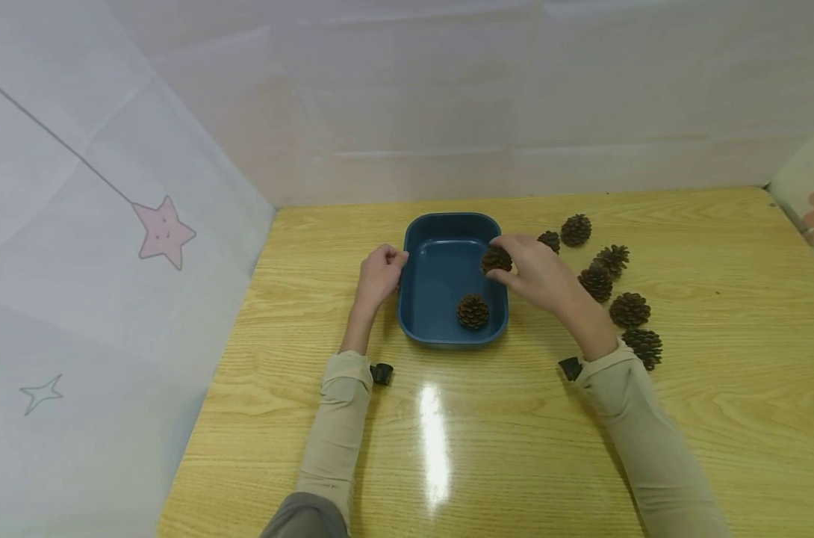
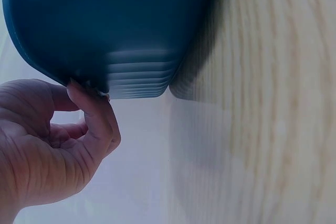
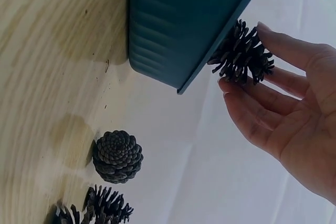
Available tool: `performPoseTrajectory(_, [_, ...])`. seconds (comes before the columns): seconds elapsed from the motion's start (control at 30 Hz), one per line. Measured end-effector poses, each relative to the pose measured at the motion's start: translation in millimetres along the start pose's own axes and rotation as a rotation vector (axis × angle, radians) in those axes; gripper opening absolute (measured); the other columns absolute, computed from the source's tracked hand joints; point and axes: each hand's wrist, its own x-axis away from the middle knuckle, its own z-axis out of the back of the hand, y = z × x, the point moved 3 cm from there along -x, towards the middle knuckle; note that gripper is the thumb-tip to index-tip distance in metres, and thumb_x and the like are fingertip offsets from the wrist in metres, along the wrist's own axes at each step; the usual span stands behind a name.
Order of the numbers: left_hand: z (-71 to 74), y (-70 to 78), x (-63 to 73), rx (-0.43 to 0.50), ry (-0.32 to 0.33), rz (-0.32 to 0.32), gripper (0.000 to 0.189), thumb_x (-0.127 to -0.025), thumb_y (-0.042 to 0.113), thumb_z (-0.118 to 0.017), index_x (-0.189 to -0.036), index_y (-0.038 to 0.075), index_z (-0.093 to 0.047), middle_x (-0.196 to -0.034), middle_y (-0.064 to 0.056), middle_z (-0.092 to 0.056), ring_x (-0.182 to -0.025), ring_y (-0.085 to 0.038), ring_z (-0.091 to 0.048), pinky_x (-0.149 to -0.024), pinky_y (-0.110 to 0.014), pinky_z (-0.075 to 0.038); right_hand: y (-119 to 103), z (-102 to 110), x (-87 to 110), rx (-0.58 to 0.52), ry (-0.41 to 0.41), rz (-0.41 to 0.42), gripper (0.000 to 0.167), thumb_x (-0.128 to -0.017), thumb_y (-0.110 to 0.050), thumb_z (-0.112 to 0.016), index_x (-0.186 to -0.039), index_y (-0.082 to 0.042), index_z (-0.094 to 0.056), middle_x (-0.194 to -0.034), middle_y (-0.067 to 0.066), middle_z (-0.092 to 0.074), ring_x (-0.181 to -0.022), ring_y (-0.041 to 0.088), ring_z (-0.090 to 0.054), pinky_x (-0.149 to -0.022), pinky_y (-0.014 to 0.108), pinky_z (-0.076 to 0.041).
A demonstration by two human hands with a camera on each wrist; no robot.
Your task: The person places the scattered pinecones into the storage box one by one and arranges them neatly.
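Observation:
A deep blue rectangular tub (image 1: 440,284) stands on the wooden table, with one brown pine cone (image 1: 473,311) lying in its near right corner. My right hand (image 1: 541,275) pinches a second pine cone (image 3: 242,55) between thumb and fingers, over the tub's right rim. Over at the left side, my left hand (image 1: 380,276) grips the tub's rim, thumb and fingertips meeting at the edge in the left wrist view.
Several loose pine cones (image 1: 629,309) lie in a loose line on the table right of the tub, partly behind the right forearm. Pale hanging sheets (image 1: 407,104) border the table (image 1: 299,246) at the back and left.

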Motion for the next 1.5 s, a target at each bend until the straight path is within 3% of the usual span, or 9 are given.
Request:
performPoseTrajectory(0.4, [0.5,0.0,0.6,-0.002,0.005,0.007,0.027,-0.107,0.024,-0.059,-0.111,-0.002,-0.068,-0.087,-0.007,-0.059,-0.065,-0.017,-0.055,-0.054,-0.024,-0.05,-4.0,-7.3,-0.5,0.004,0.019,0.065,0.051,-0.096,-0.015,-0.076,-0.138,0.006,-0.055,-0.134,0.029,-0.059,-0.118,0.043,-0.061,-0.095,0.055,-0.052])
performPoseTrajectory(0.6, [0.4,-0.6,0.0,-0.001,0.005,0.004,0.027,-0.107,0.024,-0.059,-0.111,-0.002,-0.068,-0.087,-0.007,-0.059,-0.065,-0.017,-0.055,-0.054,-0.024,-0.049,-3.7,-12.9,-3.2,0.005,0.006,0.07,0.051,-0.095,-0.015,-0.077,-0.138,0.005,-0.056,-0.13,0.029,-0.062,-0.106,0.041,-0.065,-0.086,0.052,-0.055])
performPoseTrajectory(0.8, [0.4,-1.2,0.1,0.0,-0.001,0.003,0.028,-0.107,0.024,-0.059,-0.112,-0.002,-0.068,-0.088,-0.008,-0.06,-0.065,-0.017,-0.055,-0.054,-0.025,-0.05,-4.0,-18.7,-5.1,0.004,-0.002,0.085,0.051,-0.094,-0.013,-0.078,-0.136,0.007,-0.057,-0.13,0.029,-0.062,-0.116,0.043,-0.062,-0.092,0.053,-0.054])
performPoseTrajectory(1.5, [1.0,2.3,2.7,-0.006,-0.008,-0.002,0.029,-0.108,0.025,-0.059,-0.113,-0.002,-0.068,-0.089,-0.009,-0.061,-0.064,-0.018,-0.056,-0.056,-0.025,-0.049,-3.0,-31.0,-8.8,0.074,-0.043,0.092,0.052,-0.094,-0.014,-0.079,-0.135,0.008,-0.057,-0.122,0.028,-0.065,-0.109,0.041,-0.066,-0.091,0.051,-0.055])
